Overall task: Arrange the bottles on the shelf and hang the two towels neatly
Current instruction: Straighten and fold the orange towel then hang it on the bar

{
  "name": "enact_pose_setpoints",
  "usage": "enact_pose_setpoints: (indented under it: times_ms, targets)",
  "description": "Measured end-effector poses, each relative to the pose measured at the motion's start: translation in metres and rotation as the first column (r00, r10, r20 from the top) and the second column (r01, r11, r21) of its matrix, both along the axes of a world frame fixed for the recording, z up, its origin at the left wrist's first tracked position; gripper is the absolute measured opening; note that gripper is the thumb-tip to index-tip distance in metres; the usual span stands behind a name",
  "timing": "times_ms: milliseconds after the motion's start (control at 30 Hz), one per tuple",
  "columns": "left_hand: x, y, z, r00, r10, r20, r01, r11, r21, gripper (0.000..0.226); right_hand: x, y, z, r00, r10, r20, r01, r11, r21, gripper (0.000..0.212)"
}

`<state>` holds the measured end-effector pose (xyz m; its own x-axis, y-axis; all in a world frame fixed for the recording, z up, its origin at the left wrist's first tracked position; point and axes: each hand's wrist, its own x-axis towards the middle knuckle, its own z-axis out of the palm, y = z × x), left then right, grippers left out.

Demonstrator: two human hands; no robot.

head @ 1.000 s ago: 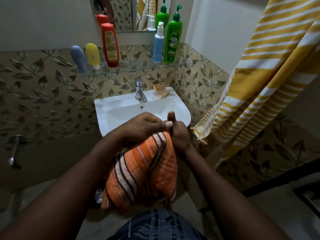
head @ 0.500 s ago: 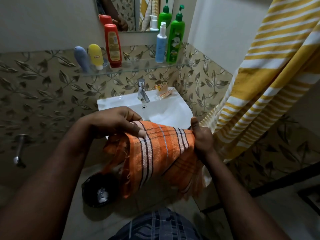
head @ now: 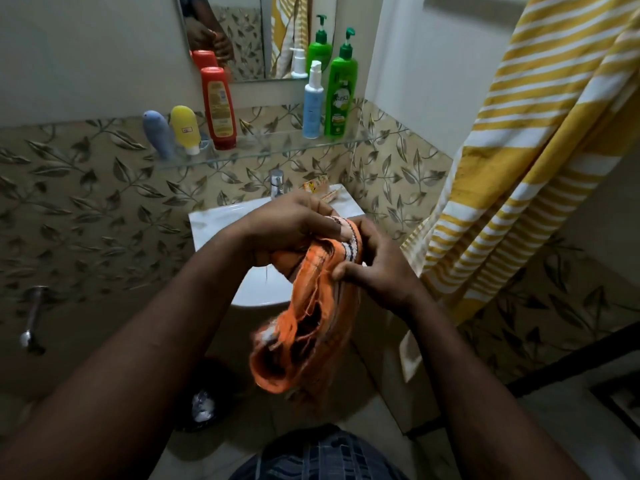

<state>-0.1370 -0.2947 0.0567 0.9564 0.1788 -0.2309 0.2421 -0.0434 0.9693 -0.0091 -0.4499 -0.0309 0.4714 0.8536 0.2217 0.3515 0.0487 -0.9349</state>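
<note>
The orange striped towel (head: 311,306) was bunched up in front of the person, held in the air over the front edge of the white sink (head: 214,223). Its upper end, with a white and dark striped border, was caught between the two hands, and the rest hung down in loose, crumpled folds towards the floor. The left hand (head: 291,230) gripped the top of the towel from above, fingers curled over the cloth. The right hand (head: 374,268) held it just beside the left, thumb pressed into the folds and fingers wrapped round the far side.

To the right, well apart from the hands, the yellow and white striped towel (head: 519,168) hung down in long folds from above the frame; what it hung on could not be seen.

Behind the sink stood a chrome tap (head: 276,181), with a small orange packet (head: 317,187) lying beside it on the sink's back rim. Above that, the glass shelf (head: 270,152) carried five bottles. At its left end were a blue-grey bottle (head: 157,133) and a yellow bottle (head: 185,128), both tilted, then a tall red bottle (head: 218,102) standing next to them. Towards the right end, apart from those three, a light blue spray bottle (head: 313,105) stood close beside a green pump bottle (head: 341,95). A mirror (head: 242,36) above the shelf showed the bottles' reflections.
</note>
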Motion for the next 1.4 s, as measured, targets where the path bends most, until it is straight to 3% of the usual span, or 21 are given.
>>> enact_pose_setpoints:
  times_ms: [67, 200, 300, 333, 467, 567, 667, 767, 833, 900, 967, 1000, 1067, 1167, 1300, 1400]
  targets:
    - [0.003, 0.002, 0.002, 0.999, 0.032, 0.022, -0.032, 0.999, -0.003, 0.015, -0.001, 0.005, 0.009, 0.994, -0.015, -0.112, 0.018, 1.0, 0.024, 0.07]
    - [0.002, 0.009, -0.006, 0.983, 0.124, 0.135, -0.106, 0.986, -0.13, 0.049, -0.005, 0.01, 0.009, 0.932, -0.034, -0.36, 0.11, 0.975, 0.194, 0.074]
    - [-0.005, 0.003, -0.017, 0.97, 0.148, 0.193, -0.107, 0.972, -0.207, 0.048, -0.006, 0.013, 0.005, 0.913, -0.122, -0.389, 0.218, 0.953, 0.213, 0.082]
    - [-0.008, -0.001, -0.019, 0.965, 0.17, 0.198, -0.131, 0.972, -0.194, 0.051, -0.007, 0.013, 0.004, 0.913, -0.141, -0.384, 0.233, 0.95, 0.206, 0.082]
    - [-0.01, -0.011, -0.017, 0.951, 0.22, 0.22, -0.246, 0.964, 0.102, 0.074, -0.01, 0.013, 0.003, 0.917, -0.178, -0.357, 0.258, 0.948, 0.188, 0.084]
    - [-0.013, -0.015, -0.007, 0.949, 0.196, 0.248, -0.223, 0.971, 0.088, 0.074, -0.008, 0.011, 0.005, 0.917, -0.182, -0.354, 0.263, 0.944, 0.198, 0.074]
    - [-0.012, -0.019, -0.006, 0.957, 0.167, 0.239, -0.213, 0.959, 0.185, 0.079, -0.005, 0.009, 0.01, 0.92, -0.171, -0.353, 0.251, 0.948, 0.195, 0.06]
    - [-0.006, -0.023, -0.006, 0.943, 0.234, 0.237, -0.283, 0.938, 0.199, 0.072, -0.002, 0.009, 0.012, 0.916, -0.174, -0.363, 0.252, 0.951, 0.181, 0.058]
    - [-0.002, -0.023, -0.007, 0.928, 0.295, 0.228, -0.327, 0.938, 0.117, 0.066, 0.001, 0.011, 0.012, 0.929, -0.262, -0.261, 0.299, 0.947, 0.115, 0.057]
    - [0.003, -0.022, -0.008, 0.912, 0.356, 0.205, -0.375, 0.925, 0.062, 0.065, 0.006, 0.013, 0.012, 0.9, -0.436, 0.023, 0.435, 0.9, 0.03, 0.06]
    - [0.007, -0.023, -0.01, 0.896, 0.406, 0.183, -0.42, 0.906, 0.046, 0.065, 0.004, 0.006, 0.012, 0.742, -0.615, 0.266, 0.596, 0.787, 0.157, 0.059]
    - [0.009, -0.023, -0.01, 0.885, 0.43, 0.179, -0.443, 0.896, 0.042, 0.064, -0.003, -0.002, 0.014, 0.678, -0.669, 0.305, 0.61, 0.744, 0.274, 0.06]
    - [0.014, -0.022, -0.012, 0.864, 0.477, 0.162, -0.486, 0.874, 0.02, 0.062, -0.021, -0.018, 0.013, 0.679, -0.644, 0.352, 0.509, 0.759, 0.406, 0.064]
    - [0.022, -0.02, -0.016, 0.83, 0.542, 0.129, -0.541, 0.84, -0.043, 0.062, -0.049, -0.027, -0.008, 0.68, -0.468, 0.564, 0.299, 0.88, 0.37, 0.087]
    - [0.034, -0.026, -0.016, 0.766, 0.636, 0.088, -0.628, 0.771, -0.109, 0.058, -0.067, -0.016, -0.031, 0.546, -0.501, 0.672, 0.431, 0.855, 0.288, 0.116]
    - [0.044, -0.033, -0.013, 0.728, 0.68, 0.091, -0.665, 0.732, -0.15, 0.056, -0.07, -0.005, -0.026, 0.513, -0.573, 0.639, 0.496, 0.806, 0.324, 0.108]
